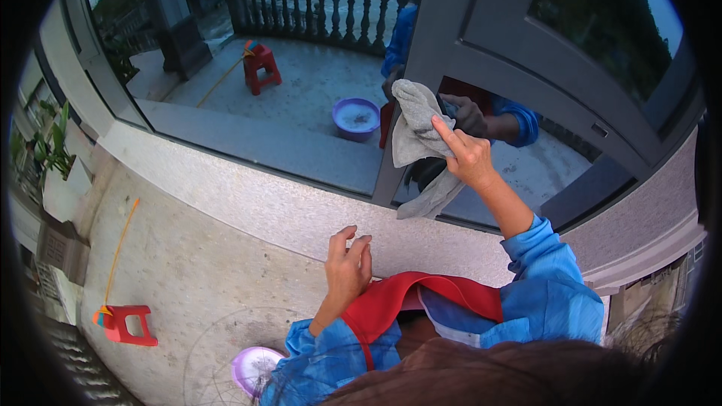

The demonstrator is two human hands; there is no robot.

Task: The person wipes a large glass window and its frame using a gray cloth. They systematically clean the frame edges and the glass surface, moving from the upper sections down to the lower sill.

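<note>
A grey cloth [420, 124] is bunched under the fingers of my right hand [471, 158], which grips it against the dark window frame and pane. Part of the cloth hangs down over the lower frame toward the sill. My index finger lies along the cloth. In front of my chest, my left hand [347, 265] is raised with fingers bent and apart, holding nothing. The dark-framed window glass [271, 118] before me mirrors the balcony, the red stool, the basin and my own arm.
A pale stone sill [271, 186] runs below the window. On the floor at left stand a red plastic stool [144, 330] and a long orange-handled tool [121, 248]. Near my left elbow is a purple basin [254, 369] of sudsy water. A potted plant [59, 146] stands far left.
</note>
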